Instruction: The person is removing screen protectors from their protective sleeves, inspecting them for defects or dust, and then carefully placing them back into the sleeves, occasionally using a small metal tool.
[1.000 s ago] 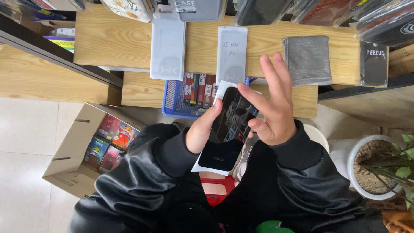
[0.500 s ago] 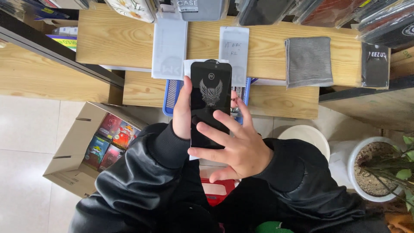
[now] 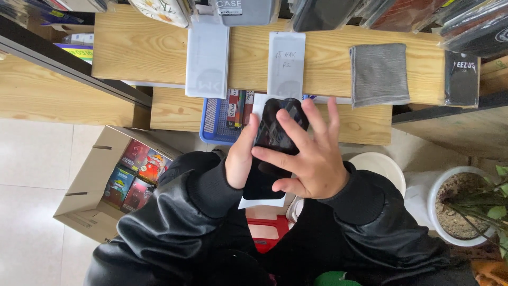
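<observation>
My left hand (image 3: 241, 159) grips a black phone (image 3: 277, 124) together with a flat white and black sheet (image 3: 260, 188) held under it, in front of my chest. My right hand (image 3: 307, 153) lies over the phone with fingers spread, its fingertips touching the dark screen. Both arms wear a black leather jacket. The lower part of the phone is hidden behind my right hand.
A wooden shelf (image 3: 132, 53) ahead carries two white flat packs (image 3: 207, 58), a grey cloth (image 3: 379, 74) and a black pack (image 3: 461, 78). A blue basket (image 3: 214, 122) sits below. An open cardboard box (image 3: 90, 185) stands left, a white plant pot (image 3: 450, 212) right, a red stool (image 3: 267, 233) underneath.
The phone has tilted from upright to a slant. My right hand has moved up over the screen with fingers spread, covering the picture that showed before.
</observation>
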